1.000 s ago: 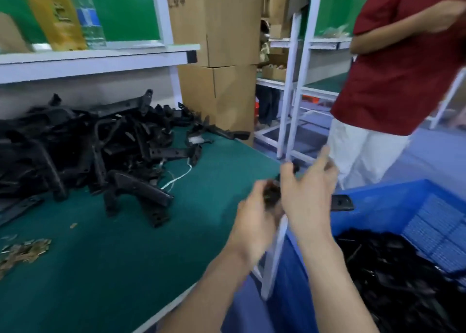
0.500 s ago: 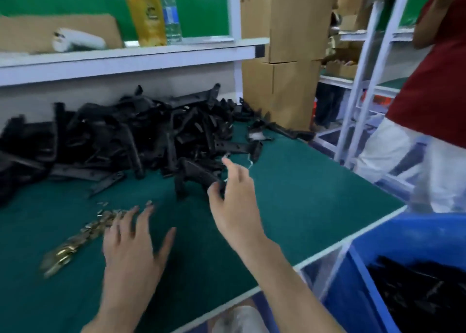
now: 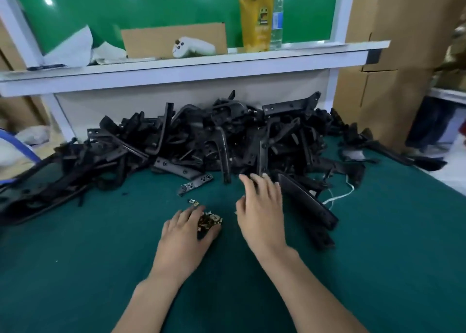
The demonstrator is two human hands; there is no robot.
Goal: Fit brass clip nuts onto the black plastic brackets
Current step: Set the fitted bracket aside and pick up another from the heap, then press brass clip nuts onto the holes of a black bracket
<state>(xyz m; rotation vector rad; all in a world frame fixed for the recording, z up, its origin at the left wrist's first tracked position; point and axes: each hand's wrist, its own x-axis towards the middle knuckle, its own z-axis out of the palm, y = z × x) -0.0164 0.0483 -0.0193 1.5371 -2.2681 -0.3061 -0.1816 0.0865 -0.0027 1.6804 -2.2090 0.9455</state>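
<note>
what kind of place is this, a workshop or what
Most likely a small factory assembly bench: a heap of black plastic brackets on a green-matted worktable, a pile of brass clip nuts, and stacked cardboard cartons beside it.

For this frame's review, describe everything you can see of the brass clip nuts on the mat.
The brass clip nuts are a small loose heap of shiny, gold-coloured folded metal pieces lying jumbled on the green mat, in front of the black bracket pile. The left hand covers part of the heap; whether it grips any is unclear. A stray nut lies just beyond.
</note>
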